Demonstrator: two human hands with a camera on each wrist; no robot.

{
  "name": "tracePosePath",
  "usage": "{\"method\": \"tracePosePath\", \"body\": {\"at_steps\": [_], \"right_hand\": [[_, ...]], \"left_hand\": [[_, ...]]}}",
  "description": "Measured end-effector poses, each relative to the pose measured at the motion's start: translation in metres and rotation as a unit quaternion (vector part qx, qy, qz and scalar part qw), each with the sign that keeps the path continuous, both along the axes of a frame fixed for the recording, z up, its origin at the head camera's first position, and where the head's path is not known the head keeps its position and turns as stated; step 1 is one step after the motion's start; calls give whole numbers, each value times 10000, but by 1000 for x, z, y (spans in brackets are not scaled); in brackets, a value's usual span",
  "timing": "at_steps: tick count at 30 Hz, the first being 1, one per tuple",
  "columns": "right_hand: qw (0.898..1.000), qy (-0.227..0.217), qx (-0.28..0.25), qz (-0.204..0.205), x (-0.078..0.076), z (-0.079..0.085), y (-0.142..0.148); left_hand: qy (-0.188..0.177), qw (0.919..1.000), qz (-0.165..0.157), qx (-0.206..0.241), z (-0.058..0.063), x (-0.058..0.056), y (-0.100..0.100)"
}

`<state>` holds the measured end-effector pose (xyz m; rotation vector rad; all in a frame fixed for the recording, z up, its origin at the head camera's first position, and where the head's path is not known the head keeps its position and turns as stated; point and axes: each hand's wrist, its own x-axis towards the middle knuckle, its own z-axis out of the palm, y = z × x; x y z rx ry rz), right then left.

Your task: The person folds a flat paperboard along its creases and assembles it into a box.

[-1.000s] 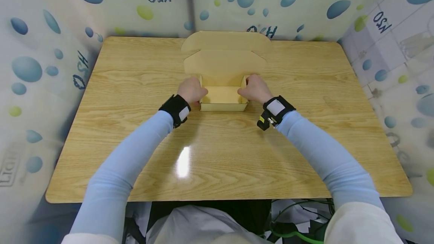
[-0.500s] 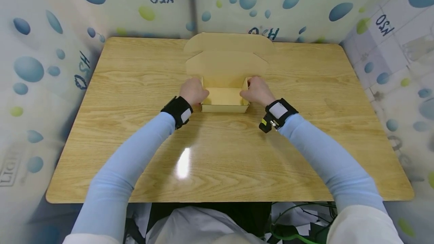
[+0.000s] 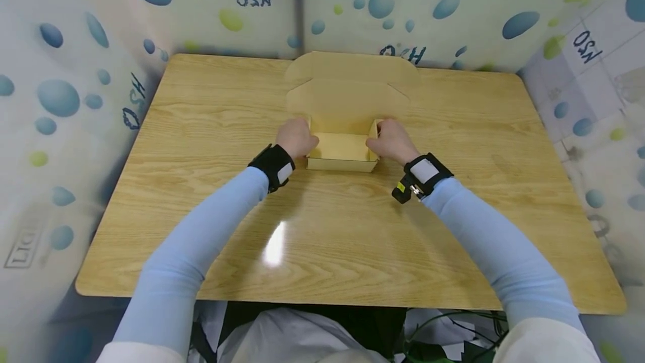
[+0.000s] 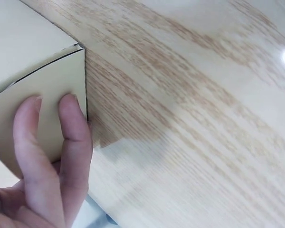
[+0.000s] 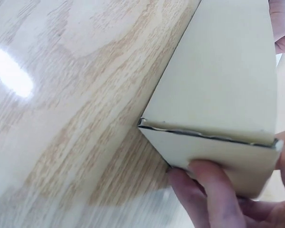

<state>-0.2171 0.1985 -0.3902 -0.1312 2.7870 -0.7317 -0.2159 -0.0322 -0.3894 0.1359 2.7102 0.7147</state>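
A small cardboard box [image 3: 342, 147] stands on the wooden table with its long lid raised at the back; its inside shows bare. My left hand [image 3: 297, 138] grips the box's left end wall, thumb over the top edge on the inner side. In the left wrist view two fingertips [image 4: 69, 107] press flat on the outer side of that wall [image 4: 47, 80]. On the opposite end, my right hand [image 3: 392, 142] pinches the right wall in the same way. Fingers [image 5: 211, 178] lie against its outside in the right wrist view, close to the bottom corner.
The wooden tabletop [image 3: 347, 240] spreads around the box, with a bright light reflection near its front. Behind and at both sides hang dotted curtains [image 3: 242, 27]. Below the table's front edge on the right are green and black cables [image 3: 428, 326].
The head view has shifted, so the whole scene sits a little farther right and lower. Both hands keep their hold on the box's end walls, and the lid stays raised.
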Motion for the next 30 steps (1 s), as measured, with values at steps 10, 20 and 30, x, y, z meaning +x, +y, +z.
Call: {"method": "tracePosePath", "body": {"at_steps": [10,20,30], "right_hand": [[9998,13,-129,-133,5,3,0],[9995,135,-272,-24,7,-5,2],[9998,201,-77,-11,5,-5,2]], "left_hand": [[-37,9999,75,80,0,1,2],[-114,9997,101,185,-5,2,1],[-128,9998,65,144,-2,1,2]]}}
